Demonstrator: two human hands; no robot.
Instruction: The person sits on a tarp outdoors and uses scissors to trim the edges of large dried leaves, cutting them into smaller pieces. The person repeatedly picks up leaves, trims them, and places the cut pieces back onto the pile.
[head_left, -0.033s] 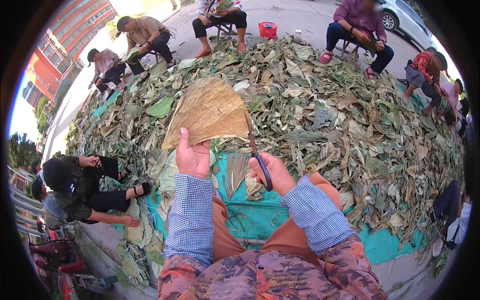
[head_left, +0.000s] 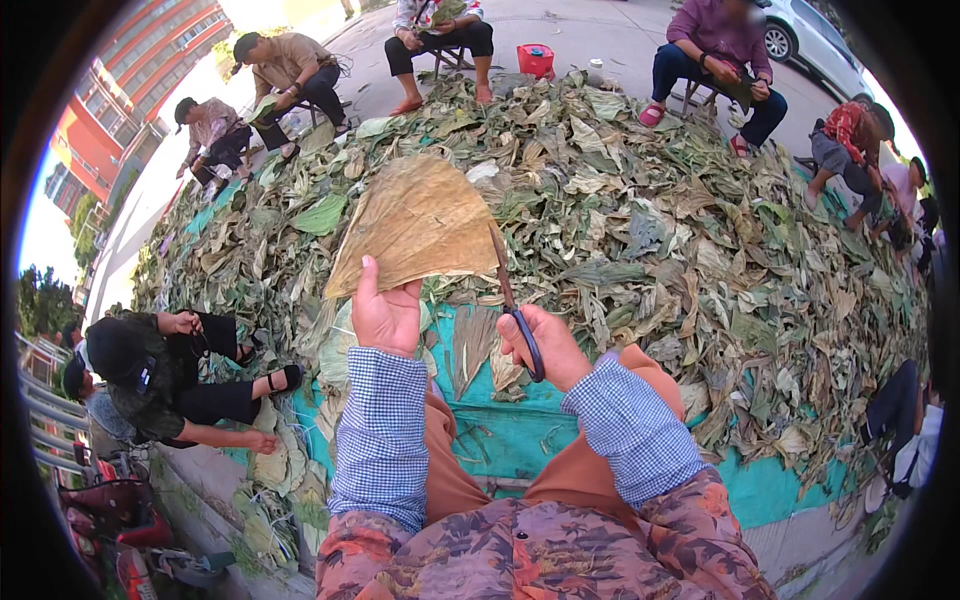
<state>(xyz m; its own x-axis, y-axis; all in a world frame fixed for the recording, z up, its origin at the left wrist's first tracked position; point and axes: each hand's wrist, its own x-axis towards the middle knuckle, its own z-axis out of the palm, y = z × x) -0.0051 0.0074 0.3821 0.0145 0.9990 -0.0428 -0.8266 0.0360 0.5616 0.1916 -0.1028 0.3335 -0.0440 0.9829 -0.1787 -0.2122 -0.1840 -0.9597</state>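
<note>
A large dried brown leaf [head_left: 415,222], folded into a fan shape, is held up in front of me. My left hand [head_left: 388,315] grips its lower edge, thumb on the near face and fingers behind. In my right hand [head_left: 552,345] is a pair of scissors [head_left: 506,285] with dark handles, its rusty blades pointing up. The blades look together and lie along the leaf's right edge; whether they touch it I cannot tell. Below my hands, a few loose leaves [head_left: 472,345] rest on a green sheet [head_left: 500,430].
A broad heap of dry leaves [head_left: 640,220] spreads ahead and to both sides. Several people sit around it, one with a hand [head_left: 262,442] on flat leaves at the left. A red container [head_left: 536,62] stands beyond the heap, a white car [head_left: 815,45] behind. Red motorbikes [head_left: 110,510] stand lower left.
</note>
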